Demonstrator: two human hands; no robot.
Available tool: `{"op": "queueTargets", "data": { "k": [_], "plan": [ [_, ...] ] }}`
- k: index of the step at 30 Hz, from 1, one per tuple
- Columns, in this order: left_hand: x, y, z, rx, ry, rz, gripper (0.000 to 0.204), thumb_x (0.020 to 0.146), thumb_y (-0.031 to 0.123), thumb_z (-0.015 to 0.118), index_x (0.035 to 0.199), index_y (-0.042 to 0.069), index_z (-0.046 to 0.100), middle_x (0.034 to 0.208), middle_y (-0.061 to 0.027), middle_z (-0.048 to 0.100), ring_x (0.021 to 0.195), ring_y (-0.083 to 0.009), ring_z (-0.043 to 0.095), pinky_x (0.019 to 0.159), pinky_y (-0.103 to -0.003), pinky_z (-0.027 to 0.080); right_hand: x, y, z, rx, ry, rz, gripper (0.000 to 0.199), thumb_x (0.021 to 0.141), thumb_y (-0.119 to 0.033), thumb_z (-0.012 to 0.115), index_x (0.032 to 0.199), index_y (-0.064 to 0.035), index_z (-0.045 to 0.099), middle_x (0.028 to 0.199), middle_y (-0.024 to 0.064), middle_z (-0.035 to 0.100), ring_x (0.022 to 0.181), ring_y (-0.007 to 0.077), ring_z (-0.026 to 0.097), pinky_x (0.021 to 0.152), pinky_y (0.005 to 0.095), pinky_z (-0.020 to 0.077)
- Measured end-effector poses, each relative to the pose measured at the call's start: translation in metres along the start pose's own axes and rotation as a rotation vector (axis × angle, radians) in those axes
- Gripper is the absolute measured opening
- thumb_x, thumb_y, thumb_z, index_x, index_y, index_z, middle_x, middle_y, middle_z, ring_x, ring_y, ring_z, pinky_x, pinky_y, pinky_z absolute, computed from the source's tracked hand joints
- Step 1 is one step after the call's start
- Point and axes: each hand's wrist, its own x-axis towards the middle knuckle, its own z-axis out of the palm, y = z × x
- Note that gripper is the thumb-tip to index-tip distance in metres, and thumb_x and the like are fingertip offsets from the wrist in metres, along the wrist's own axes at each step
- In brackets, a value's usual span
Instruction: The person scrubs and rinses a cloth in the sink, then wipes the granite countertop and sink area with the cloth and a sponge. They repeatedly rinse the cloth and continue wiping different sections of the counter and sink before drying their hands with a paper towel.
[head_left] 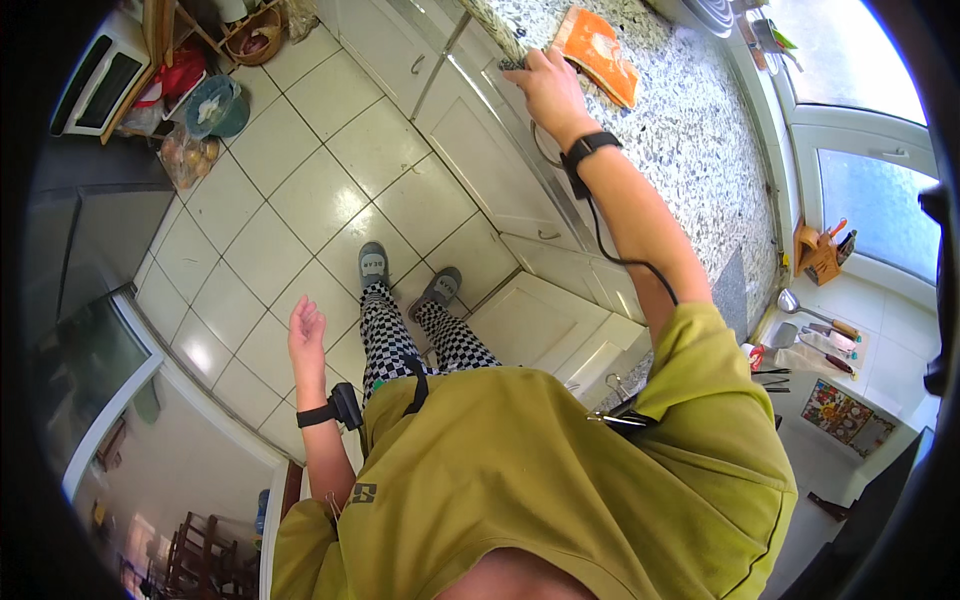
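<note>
My right hand [552, 92] reaches over the granite counter [690, 120], close to its front edge. Its fingers are bent around a small dark thing [511, 64] that I cannot make out. Just beside these fingers lies an orange cloth [597, 58] with a pale pattern, flat on the counter. My left hand [306, 328] hangs low over the tiled floor, holding nothing, its fingers loosely curled and apart. Both wrists wear black bands, and a cable runs up my right forearm.
White cabinets [485, 150] with metal handles stand under the counter. A knife block [822, 262] and hanging utensils [815, 325] are at the right by the window. At the far left are a blue-green bucket [228, 112], a bag of round produce [188, 158] and a white oven [103, 85].
</note>
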Motion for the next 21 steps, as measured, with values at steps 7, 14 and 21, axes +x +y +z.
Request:
{"op": "queueTargets", "data": {
  "k": [7,14,21],
  "plan": [
    [0.004,-0.017,-0.016,-0.005,0.042,-0.038,0.046,0.09,0.01,0.056,0.134,0.007,0.043,0.127,-0.0155,0.051,0.113,-0.0205,0.05,0.097,-0.032,0.039,-0.109,0.013,-0.024,0.106,-0.205,0.309,0.019,0.077,-0.009,0.062,0.089,-0.018,0.072,0.078,0.0078,0.048,0.081,0.0276,0.049,0.072,0.0378,0.0436],
    [-0.002,-0.019,-0.015,-0.02,0.078,-0.022,0.046,0.09,0.009,0.056,0.134,0.006,0.042,0.126,-0.0159,0.051,0.113,-0.0212,0.051,0.097,-0.031,0.04,-0.072,0.025,-0.011,0.094,-0.143,0.24,0.012,0.079,-0.017,0.064,0.087,-0.0192,0.073,0.076,0.0088,0.049,0.08,0.0283,0.049,0.071,0.0378,0.0435],
    [-0.014,-0.023,-0.024,-0.01,0.092,-0.074,0.046,0.093,0.015,0.054,0.136,0.006,0.041,0.128,-0.015,0.049,0.119,-0.0205,0.046,0.102,-0.031,0.035,-0.067,0.025,-0.002,0.175,0.032,0.15,0.01,0.077,-0.017,0.065,0.082,-0.0182,0.073,0.076,0.0096,0.05,0.081,0.0296,0.051,0.071,0.0386,0.0447]
  ]
}}
